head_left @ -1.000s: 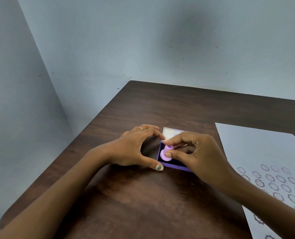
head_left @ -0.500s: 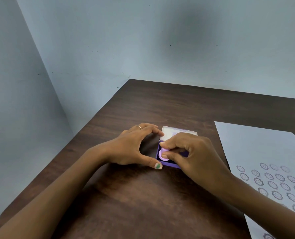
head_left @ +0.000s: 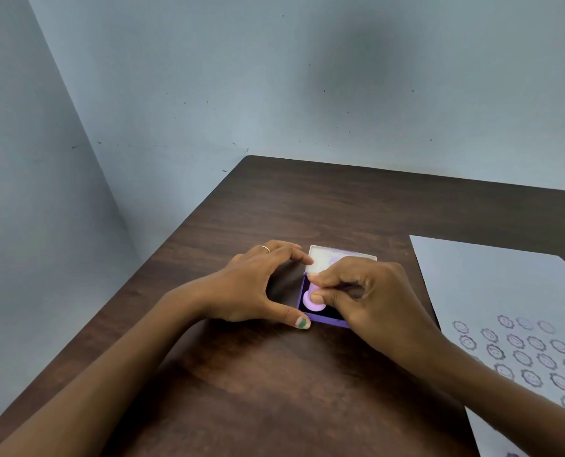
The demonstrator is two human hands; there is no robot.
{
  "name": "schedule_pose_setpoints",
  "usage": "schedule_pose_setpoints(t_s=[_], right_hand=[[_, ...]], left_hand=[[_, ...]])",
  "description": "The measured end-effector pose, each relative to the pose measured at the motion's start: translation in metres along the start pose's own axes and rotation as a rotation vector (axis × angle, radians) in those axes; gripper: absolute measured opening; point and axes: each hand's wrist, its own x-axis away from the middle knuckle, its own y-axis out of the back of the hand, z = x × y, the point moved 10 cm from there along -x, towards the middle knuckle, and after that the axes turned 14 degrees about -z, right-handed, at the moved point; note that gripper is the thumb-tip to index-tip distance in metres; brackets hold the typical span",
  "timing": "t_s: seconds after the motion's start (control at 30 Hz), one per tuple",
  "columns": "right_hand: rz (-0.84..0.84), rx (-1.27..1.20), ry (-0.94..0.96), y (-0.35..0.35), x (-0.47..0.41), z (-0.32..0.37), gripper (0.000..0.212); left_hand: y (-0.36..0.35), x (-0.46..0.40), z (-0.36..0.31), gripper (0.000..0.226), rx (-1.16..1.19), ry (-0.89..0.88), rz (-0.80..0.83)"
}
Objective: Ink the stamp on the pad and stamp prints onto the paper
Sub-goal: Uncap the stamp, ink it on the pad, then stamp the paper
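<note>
From the head view, my right hand (head_left: 370,298) pinches the small pink stamp (head_left: 312,300) between thumb and forefinger, the other fingers curled in behind. The stamp's round face shows below my thumb tip, tilted toward me, and it sits over the dark inked well of the purple ink pad (head_left: 320,319); whether it touches the ink I cannot tell, since my fingers hide the lower edge. Just beyond my pinch, the pad's pale open lid (head_left: 327,260) lies flat on the table, hinged back away from me.

My left hand (head_left: 258,288) rests to the left of the pinch, fingers and thumb spread in an arch. Its fingertips reach the lid's left corner and its thumb, with a green-painted nail, presses at the pad's near left corner, bracing the case without closing around it. A thin ring (head_left: 264,248) sits on one finger.

To the right of my grip, well apart from the pad, the white paper (head_left: 492,278) lies on the dark wooden table (head_left: 274,390). Rows of round, scalloped smiley prints (head_left: 522,351) cover its near part, past my right forearm. Pale blue walls (head_left: 208,77) meet in a corner beyond the table's far edge.
</note>
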Motion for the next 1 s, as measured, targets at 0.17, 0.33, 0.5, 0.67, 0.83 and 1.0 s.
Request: schedule_pose_setpoints(t_s=[0.17,0.33,0.5,0.67,0.83,1.0], right_hand=[[0.037,0.1,0.135,-0.007,0.01,0.014,0.017],[-0.067,0.023,-0.029,0.002,0.003,-0.002,0.017],[-0.021,0.054,0.063,-0.003,0.008,0.006,0.016],[-0.019,0.071,0.075,-0.004,0.008,0.009,0.016],[-0.047,0.051,0.018,0.0,0.006,0.004,0.016],[0.006,0.179,0.131,-0.008,0.012,0.018,0.014]], left_hand=[[0.0,0.0,0.0,0.078,0.0,0.001,0.001],[0.001,0.0,0.0,0.078,0.001,0.008,-0.008],[0.0,-0.001,0.001,0.078,-0.008,0.008,-0.002],[0.0,-0.001,0.0,0.078,-0.007,0.01,0.002],[0.0,0.0,0.0,0.077,-0.004,0.01,-0.001],[0.0,-0.001,0.0,0.077,0.0,0.016,0.01]])
